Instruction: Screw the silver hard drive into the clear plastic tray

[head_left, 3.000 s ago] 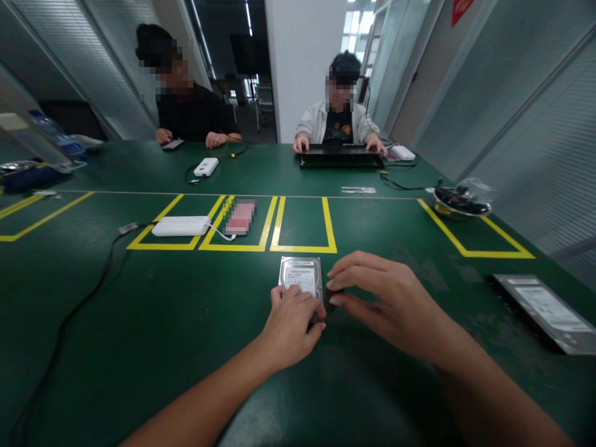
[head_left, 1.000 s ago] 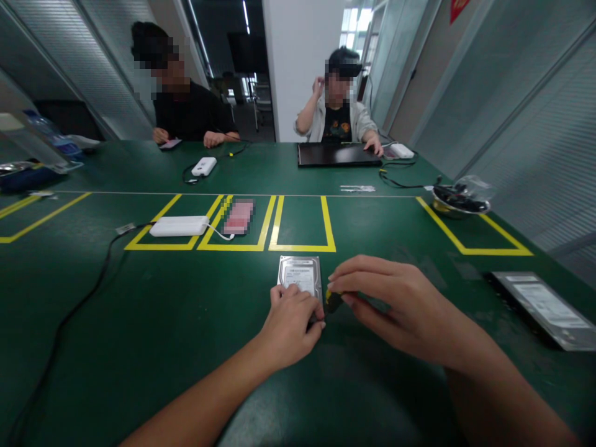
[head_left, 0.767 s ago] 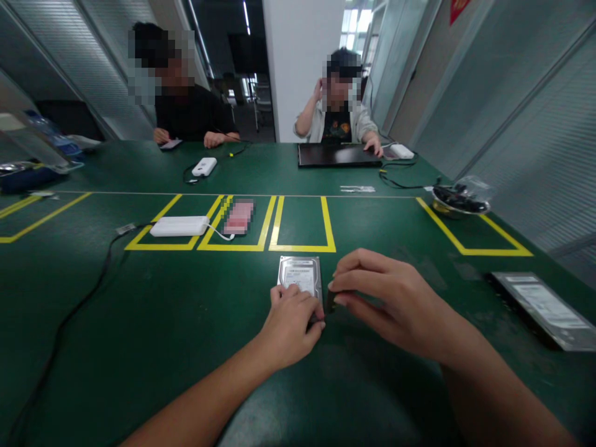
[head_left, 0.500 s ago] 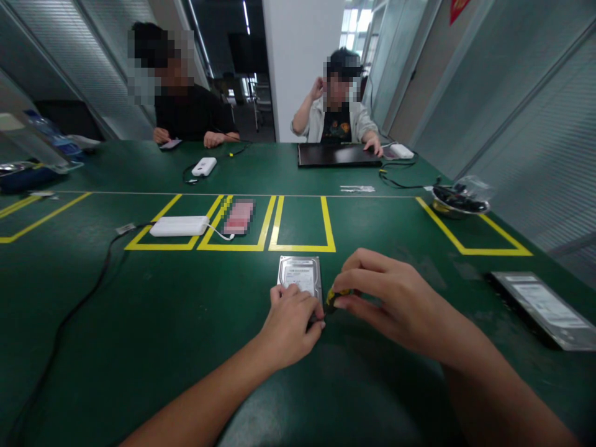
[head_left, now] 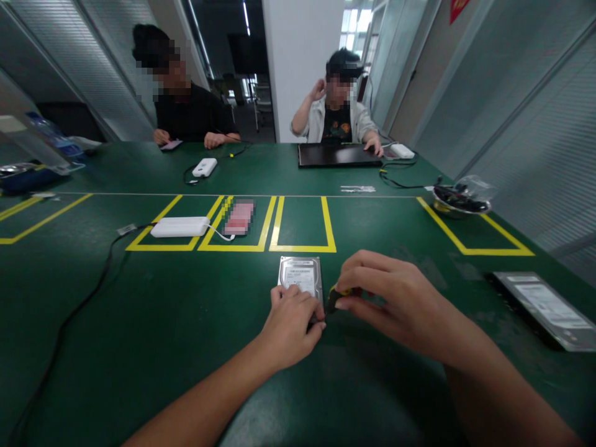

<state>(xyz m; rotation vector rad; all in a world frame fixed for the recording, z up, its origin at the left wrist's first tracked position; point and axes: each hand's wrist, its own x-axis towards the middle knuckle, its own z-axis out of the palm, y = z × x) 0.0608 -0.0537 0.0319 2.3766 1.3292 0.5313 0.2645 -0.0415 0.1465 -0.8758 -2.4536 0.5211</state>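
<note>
A silver hard drive [head_left: 300, 272] with a white label lies on the green table. My left hand [head_left: 293, 326] rests over its near end, fingers wrapped on it and the thumb at its near right corner. Just to the right, my right hand [head_left: 391, 298] pinches a small yellow and black screwdriver [head_left: 332, 299] between thumb and fingers. The tool's tip points down and left to the drive's right edge, close to my left fingertips. Whether the tip touches the drive is hidden.
Right of my hands lies a larger drive [head_left: 544, 307]. Beyond it stands a bowl of dark items [head_left: 460, 202]. A white power bank [head_left: 180, 226] with a black cable and a pink phone [head_left: 239, 217] lie ahead left. Two people sit across, one touching a black panel [head_left: 339, 156].
The screwdriver's handle has turned a little between my right fingers, which show less yellow. My left hand has stayed on the drive.
</note>
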